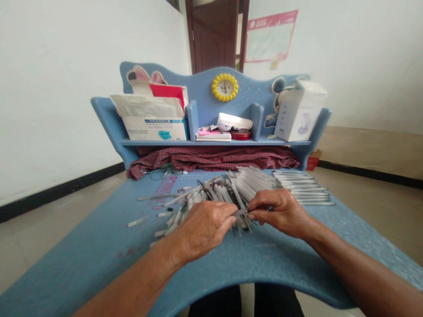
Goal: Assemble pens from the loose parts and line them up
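My left hand [211, 220] and my right hand [280, 209] meet over the front of the desk, both with fingers pinched on one slim pen [242, 212]. A short greyish stretch of it shows between the fingertips; the dark far end sticks out beside my right fingers. Right behind my hands lies a heap of translucent white pen barrels [249, 182]. Loose pale pen caps [161, 232] lie scattered left of my left hand. To the right of the heap, several pens [302, 187] with dark tips lie side by side in a row.
Along the back of the blue desk [99, 246] lies a crumpled red checked cloth [211, 157]. The shelf above carries a mask box [155, 127], small items around a red round tin [241, 134], and a white box [299, 112]. A yellow-rimmed clock [225, 87] sits on the backboard.
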The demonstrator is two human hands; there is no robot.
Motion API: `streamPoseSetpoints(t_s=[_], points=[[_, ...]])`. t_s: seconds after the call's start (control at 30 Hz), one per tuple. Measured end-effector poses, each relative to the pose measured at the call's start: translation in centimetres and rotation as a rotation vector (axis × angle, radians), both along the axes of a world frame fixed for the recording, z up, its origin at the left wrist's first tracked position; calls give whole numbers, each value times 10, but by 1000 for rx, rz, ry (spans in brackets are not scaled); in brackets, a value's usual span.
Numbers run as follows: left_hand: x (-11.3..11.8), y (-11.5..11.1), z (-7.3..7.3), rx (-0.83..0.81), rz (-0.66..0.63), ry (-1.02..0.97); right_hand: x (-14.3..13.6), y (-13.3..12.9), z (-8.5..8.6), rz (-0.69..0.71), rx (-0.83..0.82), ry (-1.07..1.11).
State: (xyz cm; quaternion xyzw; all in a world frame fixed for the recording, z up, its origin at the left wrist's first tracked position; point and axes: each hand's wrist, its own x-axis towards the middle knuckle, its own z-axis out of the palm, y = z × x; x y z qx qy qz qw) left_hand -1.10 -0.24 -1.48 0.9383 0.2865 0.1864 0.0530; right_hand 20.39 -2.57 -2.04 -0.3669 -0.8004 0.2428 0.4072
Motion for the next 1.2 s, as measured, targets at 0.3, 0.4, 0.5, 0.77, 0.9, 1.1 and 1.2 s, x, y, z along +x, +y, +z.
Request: streamPoseSetpoints(t_s=[0.3, 0.4, 0.5, 0.77, 0.9, 1.1, 1.2], points=[[3, -3, 10, -31, -37, 154, 0, 0, -3, 25, -50, -16], [4, -4, 13, -37, -58, 153, 0, -1, -5, 24, -167, 40], [4, -5, 14, -32, -70, 165, -2, -2, -6, 60, -251, 79], [1, -6, 16, -97, -70, 140, -2, -1, -6, 28, -141, 25], [1, -7, 16, -77, -25, 182, 1, -1, -2, 0, 13, -134], [1, -8, 16, -76, -2, 220, 0, -4, 4, 10, 65, -272], [1, -8, 15, -59, -20, 222, 0, -3, 4, 64, 73, -315]])
